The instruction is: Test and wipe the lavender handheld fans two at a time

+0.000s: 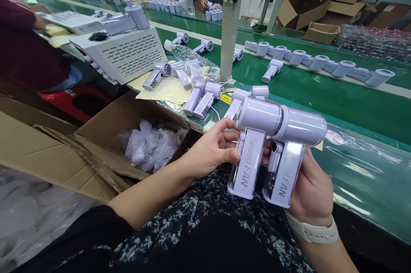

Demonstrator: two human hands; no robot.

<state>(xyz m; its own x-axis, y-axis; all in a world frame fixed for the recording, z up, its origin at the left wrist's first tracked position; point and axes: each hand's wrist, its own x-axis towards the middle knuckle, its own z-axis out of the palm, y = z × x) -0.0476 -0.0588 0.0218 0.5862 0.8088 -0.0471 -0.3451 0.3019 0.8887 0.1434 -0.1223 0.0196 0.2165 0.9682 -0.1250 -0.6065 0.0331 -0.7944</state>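
Two lilac handheld fans marked "Speed FAN" are held side by side above my lap, their round heads touching. My left hand is closed on the handle of the left fan, thumb at its edge. Around the handle of the right fan wraps my right hand, its fingers partly hidden behind. Dark inner parts show through the open sides of both handles. Just beyond, more lilac fans lie at the bench edge.
An open carton with bagged pieces stands at my left. Behind it sits a white vented metal box. A metal post rises from the bench. Fans line the green conveyor. A plastic bottle lies near the post; co-workers sit beyond.
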